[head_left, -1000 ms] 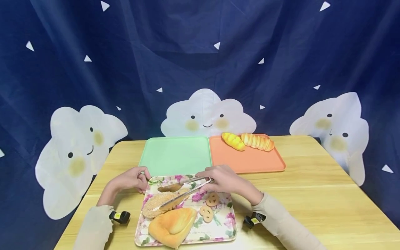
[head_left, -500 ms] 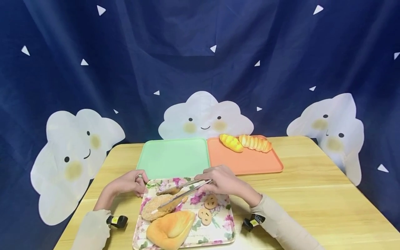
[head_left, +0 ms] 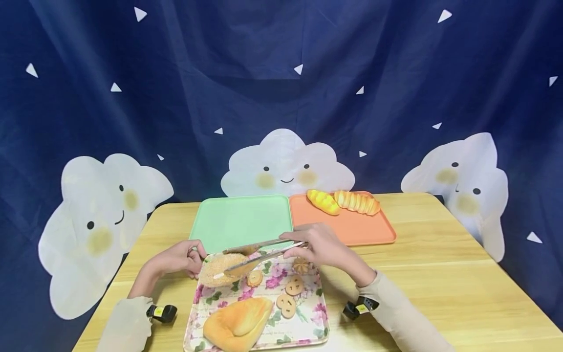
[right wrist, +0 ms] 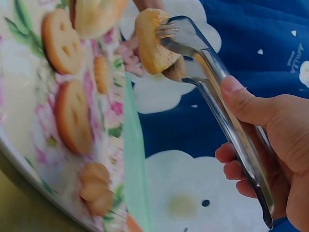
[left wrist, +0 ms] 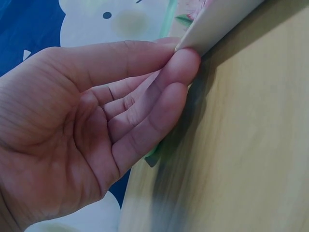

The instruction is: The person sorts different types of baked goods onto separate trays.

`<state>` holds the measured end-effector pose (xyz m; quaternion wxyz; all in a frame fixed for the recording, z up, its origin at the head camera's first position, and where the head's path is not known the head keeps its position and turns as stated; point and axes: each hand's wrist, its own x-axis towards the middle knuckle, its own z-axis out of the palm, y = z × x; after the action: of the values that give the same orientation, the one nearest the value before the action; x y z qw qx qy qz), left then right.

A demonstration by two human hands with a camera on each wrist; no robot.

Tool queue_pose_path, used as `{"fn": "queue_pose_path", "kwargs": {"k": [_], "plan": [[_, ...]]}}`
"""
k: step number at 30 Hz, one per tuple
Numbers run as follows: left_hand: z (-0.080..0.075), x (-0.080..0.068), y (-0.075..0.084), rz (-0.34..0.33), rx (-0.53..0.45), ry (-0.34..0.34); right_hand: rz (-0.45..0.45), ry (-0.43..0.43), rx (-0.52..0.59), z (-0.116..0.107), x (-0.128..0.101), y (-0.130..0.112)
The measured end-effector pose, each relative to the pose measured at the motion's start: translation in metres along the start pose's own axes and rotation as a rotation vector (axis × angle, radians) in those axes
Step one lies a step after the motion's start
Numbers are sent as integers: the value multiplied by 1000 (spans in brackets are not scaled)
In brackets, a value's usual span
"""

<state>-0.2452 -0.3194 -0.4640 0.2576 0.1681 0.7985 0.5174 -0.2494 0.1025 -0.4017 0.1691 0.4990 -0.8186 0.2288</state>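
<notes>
My right hand (head_left: pixel 318 244) grips a pair of metal tongs (right wrist: pixel 229 116), thumb on one side and fingers curled on the other. Between the tong tips is an oval, crumb-coated bread roll (head_left: pixel 215 270), held above the far left part of a floral tray (head_left: pixel 303 325) in the right wrist view. My left hand (head_left: pixel 180 259) pinches the tray's far left corner between thumb and fingers; the left wrist view shows the tray's edge (left wrist: pixel 212 29) between them. On the tray lie a folded golden bread (head_left: pixel 237 323) and several cookies (head_left: pixel 288 305).
Behind the floral tray, a green tray (head_left: pixel 242 220) and an orange tray (head_left: pixel 347 230) stand side by side. A yellow bread (head_left: pixel 323 202) and a ridged bread (head_left: pixel 357 202) lie at the back of the orange one. Beneath is a wooden table (head_left: pixel 440 274), with a dark blue curtain (head_left: pixel 281 58) behind.
The tongs have lifted the crumb-coated roll up and toward the back of the floral tray, uncovering a round cookie. My left hand keeps its hold on the tray corner.
</notes>
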Motion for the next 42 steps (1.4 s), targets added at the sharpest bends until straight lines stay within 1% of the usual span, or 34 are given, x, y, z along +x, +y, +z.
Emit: {"fn": "queue_pose_path", "kwargs": {"k": [4, 8, 14, 18, 20, 23, 28, 36, 42], "plan": [[-1, 1, -1, -2, -2, 2, 43, 68, -46, -15, -1, 7], [-1, 1, -1, -5, 8, 11, 91, 161, -154, -33, -4, 18], [-1, 2, -1, -1, 19, 10, 196, 292, -290, -58, -18, 40], [-1, 1, -2, 2, 22, 9, 229, 370, -389, -69, -26, 55], [-1, 1, -2, -2, 23, 7, 251, 387, -423, -73, -30, 61], [0, 1, -2, 1, 18, 2, 303, 379, -456, -75, -35, 68], [0, 1, -1, 7, 16, 9, 396, 316, -483, -75, -41, 77], [-1, 0, -2, 9, 18, 10, 492, 204, -541, -67, -47, 91], [-1, 0, -1, 8, 17, 8, 565, 137, -514, -67, -48, 95]]}}
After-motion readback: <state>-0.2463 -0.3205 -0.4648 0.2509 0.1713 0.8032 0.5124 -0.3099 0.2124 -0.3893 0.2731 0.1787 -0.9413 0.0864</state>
